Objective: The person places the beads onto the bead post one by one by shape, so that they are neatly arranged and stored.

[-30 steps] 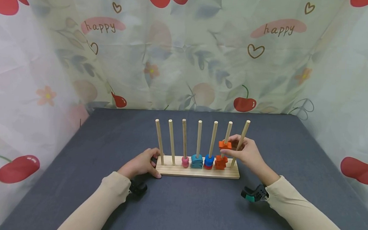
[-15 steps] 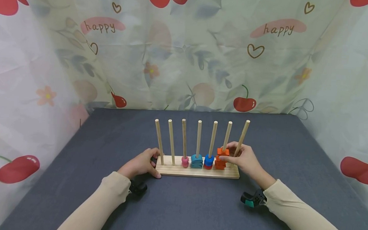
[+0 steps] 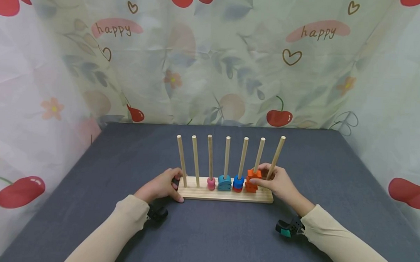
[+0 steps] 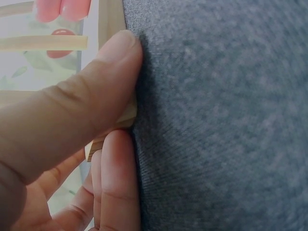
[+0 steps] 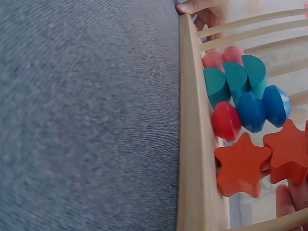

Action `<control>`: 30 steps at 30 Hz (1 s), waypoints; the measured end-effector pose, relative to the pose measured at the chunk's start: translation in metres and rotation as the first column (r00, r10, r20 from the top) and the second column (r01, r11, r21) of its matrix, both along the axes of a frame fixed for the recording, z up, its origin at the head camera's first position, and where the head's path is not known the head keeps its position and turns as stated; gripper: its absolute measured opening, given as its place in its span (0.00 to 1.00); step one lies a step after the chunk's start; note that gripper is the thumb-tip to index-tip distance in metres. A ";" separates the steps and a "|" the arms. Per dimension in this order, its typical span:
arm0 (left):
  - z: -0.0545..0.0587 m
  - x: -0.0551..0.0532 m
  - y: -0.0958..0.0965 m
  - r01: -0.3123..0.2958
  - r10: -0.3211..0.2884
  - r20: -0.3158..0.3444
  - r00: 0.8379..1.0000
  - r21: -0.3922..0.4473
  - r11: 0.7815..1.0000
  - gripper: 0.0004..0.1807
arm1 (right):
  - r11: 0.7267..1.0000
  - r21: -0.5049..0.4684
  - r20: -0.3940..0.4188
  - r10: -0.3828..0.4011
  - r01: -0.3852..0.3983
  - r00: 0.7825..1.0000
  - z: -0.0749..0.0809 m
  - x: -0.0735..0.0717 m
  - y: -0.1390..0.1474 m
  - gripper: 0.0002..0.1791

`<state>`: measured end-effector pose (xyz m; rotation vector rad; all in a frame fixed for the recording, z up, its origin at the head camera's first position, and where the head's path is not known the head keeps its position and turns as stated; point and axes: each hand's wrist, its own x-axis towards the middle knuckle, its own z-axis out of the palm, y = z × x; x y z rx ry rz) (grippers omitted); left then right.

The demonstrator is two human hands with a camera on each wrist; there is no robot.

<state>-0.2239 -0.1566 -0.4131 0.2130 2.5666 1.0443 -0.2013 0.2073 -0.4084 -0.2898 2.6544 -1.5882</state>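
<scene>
A wooden peg board (image 3: pixel 201 194) with several upright pegs lies across the middle of the table in the head view. My left hand (image 3: pixel 163 186) grips its left end, thumb on the front edge. Orange star blocks (image 3: pixel 251 186) are stacked on the second peg from the right. My right hand (image 3: pixel 277 182) pinches the upper part of that stack, thumb in front and fingers behind. Other pegs carry pink beads (image 3: pixel 211 184), teal half-round blocks (image 3: pixel 224 183), and blue beads (image 3: pixel 238 182) over a red bead (image 5: pixel 226 121). My right fingertips (image 5: pixel 284 198) show partly beside the stars.
The rightmost peg (image 3: pixel 278 152) leans outward, close by my right hand. Two bare pegs (image 3: pixel 196 161) stand at the left end of the board. A dark grey cloth (image 3: pixel 206 239) covers the table. Patterned curtains (image 3: pixel 212 69) enclose the back and sides.
My right hand has moved down with an orange star along its peg, from above the stack to resting on the other stars. My left hand stays on the board.
</scene>
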 end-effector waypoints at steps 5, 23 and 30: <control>0.000 0.000 0.001 -0.005 0.005 0.003 1.000 -0.003 1.000 0.39 | 1.000 -0.005 0.017 -0.009 0.009 1.000 0.001 0.002 -0.002 0.21; -0.002 0.000 -0.001 0.002 -0.002 0.002 1.000 0.001 1.000 0.39 | 1.000 0.003 0.073 -0.003 0.003 0.997 -0.014 0.002 0.002 0.26; -0.001 0.000 -0.002 0.017 -0.017 -0.009 1.000 0.008 1.000 0.39 | 0.999 0.011 0.065 0.049 -0.050 0.997 -0.020 0.001 0.003 0.30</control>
